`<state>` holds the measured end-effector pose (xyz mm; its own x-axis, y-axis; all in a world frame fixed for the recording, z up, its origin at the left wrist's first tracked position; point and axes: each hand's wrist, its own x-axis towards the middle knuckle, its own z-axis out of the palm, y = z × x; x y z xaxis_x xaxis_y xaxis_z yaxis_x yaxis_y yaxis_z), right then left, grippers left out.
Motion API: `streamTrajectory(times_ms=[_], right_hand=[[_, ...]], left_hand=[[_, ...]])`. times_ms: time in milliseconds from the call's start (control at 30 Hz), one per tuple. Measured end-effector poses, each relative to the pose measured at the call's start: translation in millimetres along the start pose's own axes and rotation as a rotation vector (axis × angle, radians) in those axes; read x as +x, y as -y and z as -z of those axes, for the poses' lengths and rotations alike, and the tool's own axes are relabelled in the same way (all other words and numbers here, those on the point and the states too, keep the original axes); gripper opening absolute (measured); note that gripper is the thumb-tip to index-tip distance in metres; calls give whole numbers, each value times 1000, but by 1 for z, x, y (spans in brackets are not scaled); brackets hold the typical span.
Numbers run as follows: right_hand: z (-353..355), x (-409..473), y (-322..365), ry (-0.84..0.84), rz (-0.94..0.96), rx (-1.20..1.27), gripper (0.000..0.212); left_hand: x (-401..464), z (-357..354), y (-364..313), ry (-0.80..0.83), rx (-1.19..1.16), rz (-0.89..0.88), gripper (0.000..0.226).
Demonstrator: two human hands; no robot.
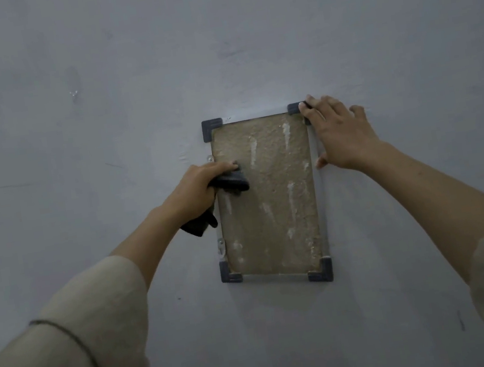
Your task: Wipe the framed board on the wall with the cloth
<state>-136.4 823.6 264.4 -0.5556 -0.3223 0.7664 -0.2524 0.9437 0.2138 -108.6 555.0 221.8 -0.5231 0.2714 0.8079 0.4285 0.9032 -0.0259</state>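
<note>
On the left, the left hand has its grip curled tight round a bunched dark cloth, one end pressed against the left part of the framed board, the other end hanging below the wrist just beside the frame's left edge. A pale sleeve covers that forearm. The board hangs on a grey-blue painted wall, a tan, rough-looking panel with whitish streaks running down it, held by a thin metal frame with dark corner caps; two small screw tabs show along its left side. On the right, the right hand lies flat with fingers spread and straight, holding nothing, its fingertips on the top-right corner cap and its palm against the frame's right edge and the wall, seemingly to steady the board.

The wiping looks to be under way, at mid-height on the left side. Streaks remain across the panel, so the next move probably calls for firm strokes rightward and downward while the bracing hand stays put
</note>
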Motion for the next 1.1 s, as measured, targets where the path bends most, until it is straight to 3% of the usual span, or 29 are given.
streamTrajectory(times_ms=[67, 133, 333, 467, 533, 667, 833, 900, 1033, 1100], right_hand=[[-1, -1, 0, -5, -2, -1, 108], [-2, -2, 0, 0, -4, 3, 107], [0, -1, 1, -2, -2, -12, 108], [-1, -2, 1, -8, -5, -10, 109], [-2, -1, 1, -9, -5, -14, 109], [-1, -1, 1, -7, -8, -18, 109], [-2, -1, 1, -4, -5, -17, 108], [-3, -1, 2, -1, -8, -13, 108], [-1, 0, 2, -2, -11, -3, 107], [-2, 0, 2, -6, -12, -10, 108]], left_hand=[[3, 0, 4, -176, -44, 85, 53], [2, -11, -2, -252, -70, 183, 54], [-12, -16, -7, 1, -28, 1, 58], [3, -5, -4, -275, -107, 242, 53], [2, -15, -12, -225, -102, 264, 55], [-5, -14, -17, -44, -88, 86, 55], [23, 9, -10, -339, -211, 366, 54], [26, 0, -21, -306, -215, 397, 54], [19, -10, -32, -126, -192, 240, 53], [22, 4, -24, -117, -177, 235, 54]])
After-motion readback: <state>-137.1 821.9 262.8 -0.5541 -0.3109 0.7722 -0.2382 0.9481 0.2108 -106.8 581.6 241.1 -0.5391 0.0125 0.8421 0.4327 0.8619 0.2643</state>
